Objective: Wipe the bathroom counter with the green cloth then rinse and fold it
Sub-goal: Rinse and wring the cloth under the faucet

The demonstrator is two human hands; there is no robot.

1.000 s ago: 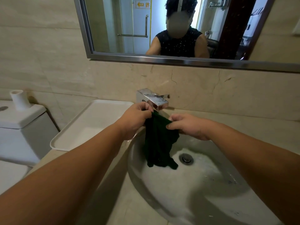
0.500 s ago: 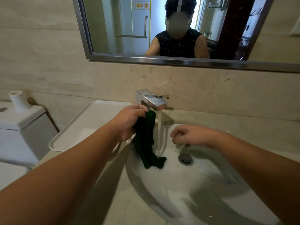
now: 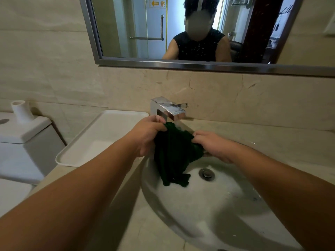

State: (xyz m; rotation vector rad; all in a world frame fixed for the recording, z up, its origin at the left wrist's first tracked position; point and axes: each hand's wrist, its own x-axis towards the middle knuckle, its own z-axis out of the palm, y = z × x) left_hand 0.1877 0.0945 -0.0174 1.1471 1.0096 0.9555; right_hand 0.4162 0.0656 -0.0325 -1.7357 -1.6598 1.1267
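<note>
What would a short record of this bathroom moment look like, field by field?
setting: beige counter with white sink
cloth: green cloth hanging into the sink under the faucet
left hand: left hand gripping the cloth's top left
right hand: right hand gripping its right edge
beside sink: white tray, toilet tank
task stage: rinsing, not yet folded

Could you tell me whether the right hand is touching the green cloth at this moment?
Touching. The head view shows the right hand pinching the green cloth's upper right edge, with its fingertips pressed into the fabric.
</note>
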